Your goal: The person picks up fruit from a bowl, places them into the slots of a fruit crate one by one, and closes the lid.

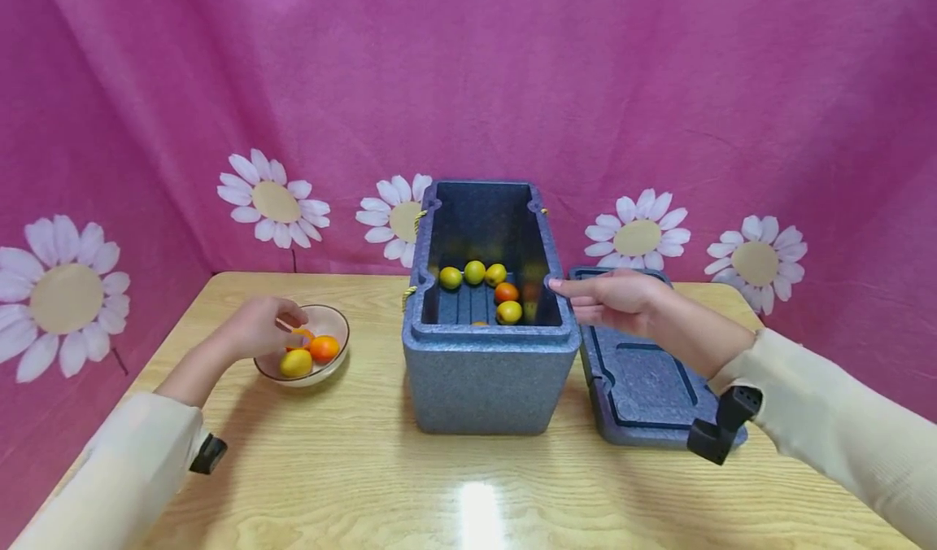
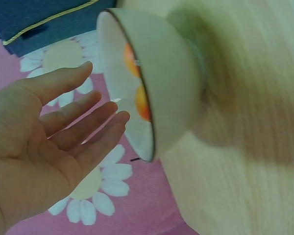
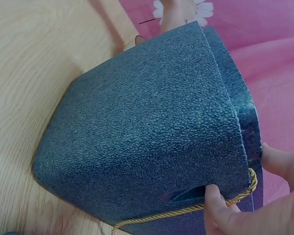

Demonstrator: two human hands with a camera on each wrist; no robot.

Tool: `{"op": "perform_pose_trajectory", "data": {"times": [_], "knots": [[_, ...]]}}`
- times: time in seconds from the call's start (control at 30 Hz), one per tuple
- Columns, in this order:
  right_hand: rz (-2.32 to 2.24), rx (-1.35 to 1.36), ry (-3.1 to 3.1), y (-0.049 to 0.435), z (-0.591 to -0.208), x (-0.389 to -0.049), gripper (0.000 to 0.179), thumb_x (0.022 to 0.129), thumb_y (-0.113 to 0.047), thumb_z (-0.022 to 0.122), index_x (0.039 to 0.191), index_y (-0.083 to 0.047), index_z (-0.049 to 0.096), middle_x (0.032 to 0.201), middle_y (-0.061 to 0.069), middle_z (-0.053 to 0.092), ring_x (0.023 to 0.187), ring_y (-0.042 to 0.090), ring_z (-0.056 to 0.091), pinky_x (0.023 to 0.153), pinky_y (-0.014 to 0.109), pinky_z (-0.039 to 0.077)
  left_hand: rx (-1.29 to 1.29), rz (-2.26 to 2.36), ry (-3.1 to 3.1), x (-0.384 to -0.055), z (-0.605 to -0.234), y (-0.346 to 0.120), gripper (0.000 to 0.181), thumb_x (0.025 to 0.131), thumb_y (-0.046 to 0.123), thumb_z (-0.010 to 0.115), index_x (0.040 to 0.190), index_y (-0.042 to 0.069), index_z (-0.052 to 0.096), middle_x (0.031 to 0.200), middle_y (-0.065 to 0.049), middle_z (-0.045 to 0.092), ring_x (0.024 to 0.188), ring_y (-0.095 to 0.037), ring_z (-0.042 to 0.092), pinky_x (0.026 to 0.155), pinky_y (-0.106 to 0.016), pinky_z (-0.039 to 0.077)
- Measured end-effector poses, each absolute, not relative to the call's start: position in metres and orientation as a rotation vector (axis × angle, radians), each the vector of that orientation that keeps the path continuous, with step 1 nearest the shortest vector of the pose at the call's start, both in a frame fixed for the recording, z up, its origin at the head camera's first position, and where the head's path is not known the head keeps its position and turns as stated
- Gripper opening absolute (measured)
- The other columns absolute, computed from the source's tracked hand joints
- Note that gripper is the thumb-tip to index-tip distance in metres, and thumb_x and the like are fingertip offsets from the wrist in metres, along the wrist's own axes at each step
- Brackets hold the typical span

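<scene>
On the left of the table, a pale bowl [image 1: 311, 381] with a dark rim holds a yellow fruit [image 1: 296, 363] and orange fruits [image 1: 324, 348]. My left hand [image 1: 259, 328] hovers over its near-left side; the left wrist view shows the fingers loosely extended, the palm [image 2: 44, 147] bare. In the middle stands a dark grey foam box [image 1: 490, 387], lidless, with several yellow fruits [image 1: 475, 272] and a red-orange one [image 1: 506, 292] inside. My right hand [image 1: 622, 298] holds the box's right wall, thumb at the rim, fingers outside by the yellow rope [image 3: 176, 213].
The box's grey lid [image 1: 651, 383] lies on the table right of the box, beneath my right forearm. A pink curtain [image 1: 483, 70] printed with white daisies hangs behind the wooden table [image 1: 329, 469]. Another yellow rope [image 1: 407, 296] shows on the box's left side.
</scene>
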State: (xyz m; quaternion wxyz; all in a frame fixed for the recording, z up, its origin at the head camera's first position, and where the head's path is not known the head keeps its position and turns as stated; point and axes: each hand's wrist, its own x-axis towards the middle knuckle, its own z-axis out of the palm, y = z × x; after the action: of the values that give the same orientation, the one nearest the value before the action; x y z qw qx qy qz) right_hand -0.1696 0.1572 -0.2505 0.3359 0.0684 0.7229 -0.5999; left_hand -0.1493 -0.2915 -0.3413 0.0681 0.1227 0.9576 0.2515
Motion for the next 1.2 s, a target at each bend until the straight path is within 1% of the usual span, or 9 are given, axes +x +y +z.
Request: {"op": "perform_pose_trajectory", "data": {"times": [0.17,0.3,0.43,0.57,0.7,0.77,0.9,0.97,1.2], "knots": [[-1.552,0.166,1.905,0.155,-0.252,-0.169,0.087,0.097,-0.028,0.054,0.151,0.003,-0.006,0.161,0.02,0.015,0.147,0.031,0.026,0.117,0.036,0.029,0.371,0.692,2.899,-0.141,-0.349,-0.294,0.031,0.078,0.013,0.076,0.098,-0.008,0.066,0.092,-0.021,0.071,0.086,-0.033,0.068,0.082,-0.045,0.055],[-1.519,0.151,1.949,0.155,-0.253,-0.169,0.085,0.097,-0.029,0.055,0.152,0.005,-0.001,0.16,0.02,0.017,0.147,0.032,0.028,0.117,0.037,0.029,0.377,0.609,2.9,-0.14,-0.354,-0.292,0.027,0.075,0.013,0.078,0.093,-0.005,0.067,0.085,-0.016,0.071,0.079,-0.025,0.064,0.075,-0.038,0.054],[-1.502,0.161,1.985,0.156,-0.254,-0.167,0.084,0.096,-0.031,0.055,0.152,0.005,0.003,0.16,0.02,0.019,0.146,0.032,0.03,0.117,0.037,0.031,0.4,0.551,2.879,-0.141,-0.36,-0.289,0.024,0.073,0.011,0.079,0.089,-0.004,0.067,0.082,-0.014,0.07,0.077,-0.023,0.062,0.074,-0.037,0.052],[-1.496,0.165,1.997,0.155,-0.255,-0.167,0.083,0.096,-0.031,0.056,0.151,0.005,0.005,0.159,0.02,0.02,0.145,0.032,0.03,0.116,0.037,0.032,0.431,0.534,2.873,-0.143,-0.366,-0.287,0.024,0.069,0.008,0.08,0.085,-0.004,0.067,0.08,-0.013,0.07,0.076,-0.023,0.062,0.074,-0.036,0.052],[-1.491,0.161,1.996,0.154,-0.255,-0.168,0.082,0.097,-0.03,0.055,0.152,0.005,0.005,0.16,0.019,0.019,0.146,0.031,0.028,0.116,0.036,0.031,0.45,0.503,2.861,-0.145,-0.369,-0.285,0.022,0.066,0.008,0.08,0.081,-0.003,0.067,0.075,-0.01,0.067,0.071,-0.019,0.056,0.068,-0.029,0.047],[-1.49,0.158,1.997,0.153,-0.255,-0.169,0.082,0.097,-0.031,0.055,0.152,0.005,0.005,0.16,0.019,0.019,0.147,0.031,0.028,0.116,0.036,0.032,0.449,0.466,2.846,-0.147,-0.37,-0.285,0.022,0.067,0.009,0.08,0.08,-0.002,0.067,0.074,-0.008,0.065,0.071,-0.018,0.053,0.068,-0.028,0.045],[-1.482,0.153,2.01,0.152,-0.255,-0.169,0.083,0.096,-0.032,0.056,0.152,0.005,0.007,0.16,0.018,0.02,0.146,0.031,0.029,0.115,0.036,0.033,0.44,0.406,2.813,-0.152,-0.367,-0.283,0.025,0.068,0.012,0.082,0.082,-0.002,0.066,0.077,-0.008,0.067,0.073,-0.018,0.056,0.072,-0.032,0.049],[-1.48,0.152,2.016,0.151,-0.255,-0.169,0.083,0.096,-0.032,0.057,0.152,0.005,0.007,0.16,0.018,0.021,0.145,0.031,0.03,0.115,0.036,0.034,0.461,0.382,2.803,-0.155,-0.365,-0.283,0.026,0.066,0.012,0.083,0.081,-0.002,0.067,0.077,-0.008,0.068,0.072,-0.018,0.057,0.072,-0.031,0.051],[-1.474,0.148,2.043,0.154,-0.254,-0.168,0.084,0.095,-0.034,0.057,0.152,0.005,0.009,0.16,0.018,0.02,0.145,0.031,0.03,0.116,0.037,0.032,0.447,0.333,2.75,-0.167,-0.354,-0.281,0.027,0.064,0.01,0.087,0.078,-0.001,0.067,0.073,-0.007,0.066,0.069,-0.016,0.054,0.066,-0.025,0.048]]}}
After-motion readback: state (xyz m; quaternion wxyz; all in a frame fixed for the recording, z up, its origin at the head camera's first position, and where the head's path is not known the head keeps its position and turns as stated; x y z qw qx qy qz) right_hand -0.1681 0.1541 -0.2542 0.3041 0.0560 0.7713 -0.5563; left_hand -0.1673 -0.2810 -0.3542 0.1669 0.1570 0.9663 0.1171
